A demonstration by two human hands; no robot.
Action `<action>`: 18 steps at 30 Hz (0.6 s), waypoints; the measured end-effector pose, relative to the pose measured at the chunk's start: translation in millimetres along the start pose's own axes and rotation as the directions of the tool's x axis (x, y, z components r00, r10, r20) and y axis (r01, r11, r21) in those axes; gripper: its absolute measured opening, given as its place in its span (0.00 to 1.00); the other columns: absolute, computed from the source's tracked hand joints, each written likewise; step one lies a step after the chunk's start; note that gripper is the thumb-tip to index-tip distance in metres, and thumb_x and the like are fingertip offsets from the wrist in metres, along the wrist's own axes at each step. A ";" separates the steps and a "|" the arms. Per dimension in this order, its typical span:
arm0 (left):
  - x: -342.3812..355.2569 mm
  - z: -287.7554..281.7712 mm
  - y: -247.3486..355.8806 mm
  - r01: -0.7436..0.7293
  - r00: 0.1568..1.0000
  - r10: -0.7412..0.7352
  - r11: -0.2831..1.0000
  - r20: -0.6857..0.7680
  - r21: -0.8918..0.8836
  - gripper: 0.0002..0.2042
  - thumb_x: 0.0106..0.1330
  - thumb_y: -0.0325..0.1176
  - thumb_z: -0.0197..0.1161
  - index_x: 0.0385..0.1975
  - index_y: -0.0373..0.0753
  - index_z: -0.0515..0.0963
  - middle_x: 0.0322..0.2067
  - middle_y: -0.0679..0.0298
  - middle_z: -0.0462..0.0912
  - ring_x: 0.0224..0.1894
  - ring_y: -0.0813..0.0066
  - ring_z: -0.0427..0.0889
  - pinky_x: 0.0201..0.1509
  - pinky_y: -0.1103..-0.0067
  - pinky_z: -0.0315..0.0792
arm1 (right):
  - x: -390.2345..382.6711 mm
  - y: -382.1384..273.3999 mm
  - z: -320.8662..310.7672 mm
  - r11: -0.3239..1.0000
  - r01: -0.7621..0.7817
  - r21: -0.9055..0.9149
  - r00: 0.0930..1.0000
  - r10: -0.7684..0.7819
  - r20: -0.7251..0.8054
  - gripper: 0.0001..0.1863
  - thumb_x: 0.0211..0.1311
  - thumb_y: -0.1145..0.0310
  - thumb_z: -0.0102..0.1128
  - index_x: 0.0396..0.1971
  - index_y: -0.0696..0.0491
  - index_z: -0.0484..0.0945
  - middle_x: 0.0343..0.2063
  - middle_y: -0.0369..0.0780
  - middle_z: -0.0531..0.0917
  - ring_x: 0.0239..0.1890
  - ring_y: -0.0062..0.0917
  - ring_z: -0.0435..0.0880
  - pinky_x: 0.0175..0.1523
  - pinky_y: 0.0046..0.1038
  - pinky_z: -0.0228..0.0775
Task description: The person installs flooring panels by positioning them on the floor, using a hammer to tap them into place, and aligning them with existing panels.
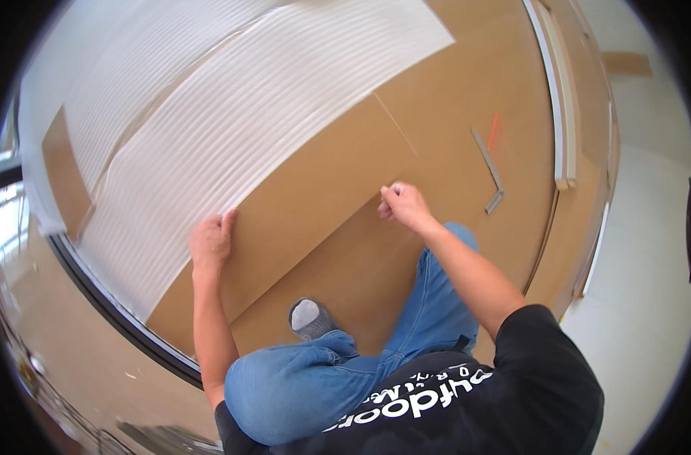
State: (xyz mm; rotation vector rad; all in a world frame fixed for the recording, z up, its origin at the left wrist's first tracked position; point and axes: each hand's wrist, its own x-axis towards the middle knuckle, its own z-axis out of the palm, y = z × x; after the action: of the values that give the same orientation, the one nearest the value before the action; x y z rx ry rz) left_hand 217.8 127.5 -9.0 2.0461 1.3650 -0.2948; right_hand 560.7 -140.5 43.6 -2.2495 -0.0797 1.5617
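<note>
Head view: we have a ribbed white foam sheet (285, 98) lying over a broad brown cardboard sheet (505, 76), with a cardboard strip (307, 212) bared between the foam's edge and our lap. To the right lies an angled grey tool (488, 168), just beside a thin red mark (495, 130); long pale bars (555, 91) run beyond it. Our socked foot (306, 317) rests below the strip. Our left hand (211, 239) bends its fingers at the strip's far edge, thumb out; we cannot tell whether it grips. Our right hand (402, 203) curls at the near edge, its fingertips bunched; whether it pinches anything, we cannot tell.
</note>
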 end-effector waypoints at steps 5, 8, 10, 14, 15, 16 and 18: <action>4.7 -15.6 -4.2 -0.056 0.992 0.058 0.998 0.108 -0.026 0.33 0.76 0.59 0.50 0.26 0.30 0.80 0.22 0.42 0.77 0.29 0.43 0.77 0.37 0.57 0.68 | -4.9 1.3 -25.8 0.257 0.245 -0.935 0.483 -0.868 -0.113 0.24 0.69 0.67 0.56 0.62 0.59 0.71 0.69 0.52 0.68 0.71 0.41 0.69 0.70 0.41 0.67; 3.3 -15.3 -2.2 -0.045 0.994 0.045 0.999 0.104 -0.002 0.33 0.77 0.58 0.51 0.26 0.27 0.78 0.18 0.44 0.69 0.23 0.49 0.70 0.34 0.60 0.67 | 24.6 2.4 -22.0 0.067 0.198 -0.978 0.417 -0.908 0.022 0.29 0.65 0.70 0.55 0.67 0.60 0.69 0.73 0.51 0.65 0.75 0.43 0.64 0.75 0.42 0.62; 0.3 -19.7 6.5 -0.026 0.995 0.030 0.999 0.092 -0.047 0.33 0.77 0.58 0.51 0.25 0.27 0.77 0.17 0.47 0.66 0.22 0.53 0.67 0.32 0.62 0.66 | 45.0 0.5 -8.2 0.053 0.200 -0.978 0.368 -0.929 0.025 0.31 0.63 0.72 0.56 0.68 0.61 0.69 0.72 0.50 0.67 0.74 0.44 0.65 0.75 0.41 0.62; 2.6 -17.3 13.7 0.040 0.997 -0.034 0.996 0.076 -0.080 0.34 0.77 0.58 0.52 0.24 0.27 0.74 0.16 0.57 0.60 0.21 0.65 0.61 0.30 0.66 0.64 | 67.2 1.1 9.8 0.139 0.182 -0.973 0.379 -0.924 -0.061 0.27 0.67 0.73 0.52 0.65 0.64 0.70 0.69 0.54 0.70 0.71 0.46 0.71 0.72 0.41 0.68; 4.3 -17.4 13.2 0.038 0.996 -0.032 0.997 0.080 -0.072 0.34 0.77 0.58 0.52 0.24 0.27 0.74 0.16 0.57 0.60 0.21 0.65 0.61 0.30 0.66 0.64 | 69.2 1.2 10.5 0.135 0.176 -0.975 0.394 -0.917 -0.055 0.27 0.69 0.72 0.52 0.66 0.65 0.69 0.69 0.56 0.69 0.70 0.48 0.71 0.72 0.41 0.69; 3.8 -17.6 12.0 0.044 0.996 -0.040 0.998 0.078 -0.052 0.33 0.77 0.58 0.53 0.24 0.27 0.74 0.15 0.57 0.61 0.21 0.66 0.61 0.30 0.66 0.64 | 70.4 1.8 10.2 0.142 0.182 -0.973 0.401 -0.914 -0.059 0.27 0.69 0.72 0.52 0.66 0.65 0.69 0.69 0.56 0.69 0.70 0.48 0.71 0.72 0.41 0.69; 2.4 -15.5 9.5 0.054 0.995 -0.051 0.998 0.083 -0.025 0.33 0.77 0.58 0.53 0.24 0.27 0.75 0.15 0.57 0.61 0.21 0.67 0.61 0.30 0.66 0.63 | 73.4 2.1 7.9 0.124 0.191 -0.974 0.386 -0.922 -0.042 0.26 0.68 0.73 0.53 0.64 0.65 0.71 0.68 0.56 0.70 0.69 0.48 0.72 0.70 0.40 0.72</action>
State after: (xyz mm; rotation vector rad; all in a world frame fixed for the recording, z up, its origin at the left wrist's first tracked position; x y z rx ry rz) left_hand 224.7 136.7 5.4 1.9567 1.3667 -0.3776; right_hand 580.6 -120.4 -24.6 -2.6294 -1.8338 -0.0635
